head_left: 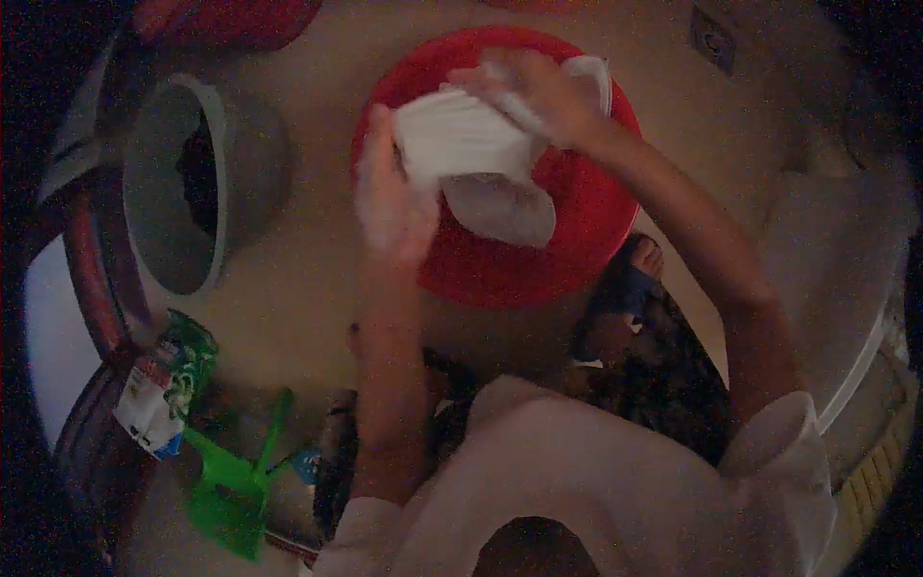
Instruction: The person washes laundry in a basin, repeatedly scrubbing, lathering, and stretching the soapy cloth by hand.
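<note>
Now you've got the white cloth [457,135] over the red basin [510,279] at upper centre, your left hand [396,207] clamped on its left edge, your right hand [543,91] laid across its upper right; it's blurred, so whether those fingers grip can't be told. Left of frame, there's a grey bin [154,192]; lower left, a green dustpan [231,495] near a green-and-white packet [168,385].

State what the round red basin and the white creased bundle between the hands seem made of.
Round red basin: likely smooth plastic; solid, seamless colour. White creased bundle: apparently matt fabric, since it folds softly; fibre unclear.
</note>
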`<state>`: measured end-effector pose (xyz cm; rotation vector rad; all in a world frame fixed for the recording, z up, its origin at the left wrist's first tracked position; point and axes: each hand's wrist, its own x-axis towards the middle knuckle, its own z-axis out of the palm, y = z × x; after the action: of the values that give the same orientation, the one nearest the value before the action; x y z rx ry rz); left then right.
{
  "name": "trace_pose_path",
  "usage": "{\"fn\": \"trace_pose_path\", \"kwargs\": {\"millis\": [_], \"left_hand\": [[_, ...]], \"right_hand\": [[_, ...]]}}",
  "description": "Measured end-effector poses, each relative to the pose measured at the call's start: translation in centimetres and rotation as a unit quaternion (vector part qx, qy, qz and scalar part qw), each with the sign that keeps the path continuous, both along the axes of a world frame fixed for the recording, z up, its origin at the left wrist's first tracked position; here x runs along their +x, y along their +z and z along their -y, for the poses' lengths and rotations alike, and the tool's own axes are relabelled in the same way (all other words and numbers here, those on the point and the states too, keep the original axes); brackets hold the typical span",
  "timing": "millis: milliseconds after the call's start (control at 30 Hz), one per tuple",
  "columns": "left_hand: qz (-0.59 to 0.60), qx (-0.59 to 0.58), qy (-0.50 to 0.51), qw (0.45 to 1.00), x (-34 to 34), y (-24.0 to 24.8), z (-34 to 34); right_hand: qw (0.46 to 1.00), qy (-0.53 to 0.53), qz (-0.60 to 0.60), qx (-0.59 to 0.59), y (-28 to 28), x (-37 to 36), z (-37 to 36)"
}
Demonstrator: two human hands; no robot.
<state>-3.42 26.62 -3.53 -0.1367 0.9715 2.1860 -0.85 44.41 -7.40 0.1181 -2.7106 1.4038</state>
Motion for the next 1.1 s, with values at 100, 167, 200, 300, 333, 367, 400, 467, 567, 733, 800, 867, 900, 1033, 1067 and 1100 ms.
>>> {"fn": "trace_pose_path", "kwargs": {"millis": [100, 167, 200, 300, 333, 367, 400, 467, 567, 733, 800, 867, 900, 1033, 1067, 1100], "left_hand": [[0.012, -0.036, 0.021, 0.999, -0.4, 0.4, 4.0], [0.047, -0.058, 0.034, 0.997, 0.2, -1.2, 5.2], [-0.009, -0.126, 0.029, 0.992, 0.8, -1.4, 4.9], [-0.09, -0.178, 0.023, 0.98, 2.3, -2.5, 3.8], [-0.152, -0.272, 0.066, 0.948, 2.8, -3.4, 3.8], [-0.213, -0.361, 0.109, 0.901, 3.0, -4.0, 4.0], [-0.212, -0.36, 0.106, 0.902, 3.2, -4.1, 3.7], [-0.442, -0.411, -0.07, 0.794, 3.1, -3.2, 3.7], [-0.293, -0.402, -0.162, 0.852, 2.4, -1.3, 3.4], [-0.113, -0.248, -0.087, 0.958, 2.0, 0.9, 3.8], [-0.092, -0.214, -0.065, 0.97, 1.9, 2.1, 3.7], [-0.07, -0.179, -0.043, 0.98, 1.8, 3.2, 3.8], [-0.059, -0.16, -0.033, 0.985, 1.8, 3.5, 3.8], [-0.08, -0.183, -0.075, 0.977, 1.4, 4.9, 4.5], [-0.094, -0.196, -0.094, 0.972, 1.3, 5.4, 4.7], [-0.112, -0.209, -0.116, 0.965, 1.3, 5.8, 4.6]], "right_hand": [[0.991, 0.058, 0.023, -0.121, 2.6, 0.7, 2.4], [0.915, -0.037, 0.268, -0.298, 6.4, 1.4, 3.7], [0.916, -0.038, 0.267, -0.298, 6.3, 1.2, 3.8], [0.76, -0.078, 0.34, -0.548, 5.5, 0.1, 3.2], [0.715, -0.039, 0.342, -0.608, 5.6, 0.0, 2.9], [0.666, 0.001, 0.341, -0.664, 5.7, -0.2, 2.6], [0.709, 0.025, 0.321, -0.628, 5.6, -0.6, 2.5], [0.728, 0.001, 0.308, -0.612, 8.0, -0.8, 3.0], [0.761, -0.03, 0.296, -0.576, 9.6, -1.2, 4.2], [0.936, -0.039, 0.161, -0.309, 8.1, 1.3, 1.6], [0.989, -0.034, 0.06, -0.131, 7.1, 2.3, 0.5], [0.976, 0.044, 0.115, -0.181, 5.1, 3.2, 0.6], [0.952, 0.121, 0.17, -0.226, 4.4, 3.6, 0.9], [0.949, 0.035, 0.142, -0.281, 4.5, 3.9, 2.3], [0.925, 0.03, 0.154, -0.347, 5.5, 3.7, 2.5], [0.897, 0.021, 0.164, -0.411, 6.3, 3.5, 2.8]]}}
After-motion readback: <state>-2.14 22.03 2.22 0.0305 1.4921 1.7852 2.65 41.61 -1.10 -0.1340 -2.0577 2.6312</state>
